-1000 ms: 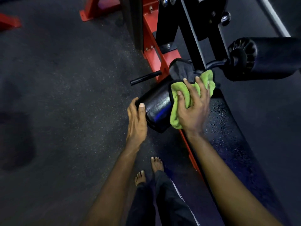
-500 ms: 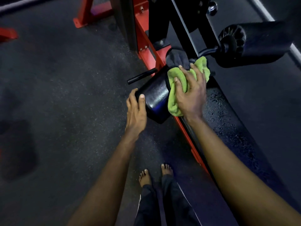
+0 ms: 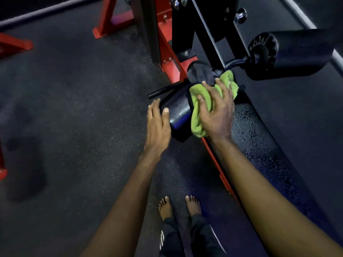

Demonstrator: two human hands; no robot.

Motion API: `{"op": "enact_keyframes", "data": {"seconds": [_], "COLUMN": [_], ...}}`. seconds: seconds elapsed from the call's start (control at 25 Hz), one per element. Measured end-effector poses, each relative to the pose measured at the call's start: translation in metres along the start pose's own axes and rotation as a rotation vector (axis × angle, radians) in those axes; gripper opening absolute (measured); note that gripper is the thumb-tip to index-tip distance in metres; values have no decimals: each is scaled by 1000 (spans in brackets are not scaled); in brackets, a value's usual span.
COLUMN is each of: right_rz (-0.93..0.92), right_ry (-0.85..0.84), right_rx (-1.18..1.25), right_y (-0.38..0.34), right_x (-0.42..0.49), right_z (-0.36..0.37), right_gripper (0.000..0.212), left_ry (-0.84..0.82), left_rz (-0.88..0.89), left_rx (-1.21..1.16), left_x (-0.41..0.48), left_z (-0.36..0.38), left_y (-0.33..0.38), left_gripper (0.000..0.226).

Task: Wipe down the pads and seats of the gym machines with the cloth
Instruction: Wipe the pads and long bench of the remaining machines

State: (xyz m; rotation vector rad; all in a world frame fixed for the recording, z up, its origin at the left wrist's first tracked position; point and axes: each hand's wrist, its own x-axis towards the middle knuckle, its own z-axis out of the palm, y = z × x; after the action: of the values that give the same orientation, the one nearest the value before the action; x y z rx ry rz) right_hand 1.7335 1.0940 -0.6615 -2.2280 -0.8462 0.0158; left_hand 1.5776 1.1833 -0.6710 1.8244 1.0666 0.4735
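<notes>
While both bare feet (image 3: 179,206) stand on the dark speckled floor (image 3: 74,127) close beside the machine, both arms reach forward to the near roller pad (image 3: 177,115).

Left hand (image 3: 157,125): fingers nearly straight against the roller's outer end, thumb laid on top. It steadies the pad and grips nothing.

Right hand (image 3: 216,112): fingers spread and pressing the green cloth (image 3: 201,98) onto the inner half of the roller. I cannot tell where the thumb lies.

Handling, as judgement: the cloth is light and limp, bunches easily, and is best held under a flat palm. The roller skin looks glossy and probably slick, and the pad may turn on its bar, so bracing its free end seems sound.

Right of the hands, the long bench pad (image 3: 259,141) is beaded with droplets and looks not yet wiped. Further off are a second roller pad (image 3: 300,52) and the red frame (image 3: 167,58).

Versus one second ago: left hand is on the same end of the roller; right fingers are splayed wider, cloth still on the inner half; view is tipped, so the feet sit lower in the frame
</notes>
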Motion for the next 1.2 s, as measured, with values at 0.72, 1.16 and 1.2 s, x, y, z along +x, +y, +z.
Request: {"op": "enact_keyframes", "data": {"seconds": [0.72,1.16,1.2], "right_rz": [-71,-317,-267], "right_ry": [-150,-234,-184], "right_rx": [4,-138,-108], "right_y": [4,2,10], "right_x": [-31,-24,-12], "right_z": [-5,-18,-21], "right_gripper": [49,45,45], "left_ry": [103,-13,-12], "left_rz": [-54,-217,-220], "left_rx": [61,-12,-9], "left_x": [-2,25,25], "left_z": [4,-4,-4], "left_y": [9,-1,-1], "left_gripper": [45,33,34]}}
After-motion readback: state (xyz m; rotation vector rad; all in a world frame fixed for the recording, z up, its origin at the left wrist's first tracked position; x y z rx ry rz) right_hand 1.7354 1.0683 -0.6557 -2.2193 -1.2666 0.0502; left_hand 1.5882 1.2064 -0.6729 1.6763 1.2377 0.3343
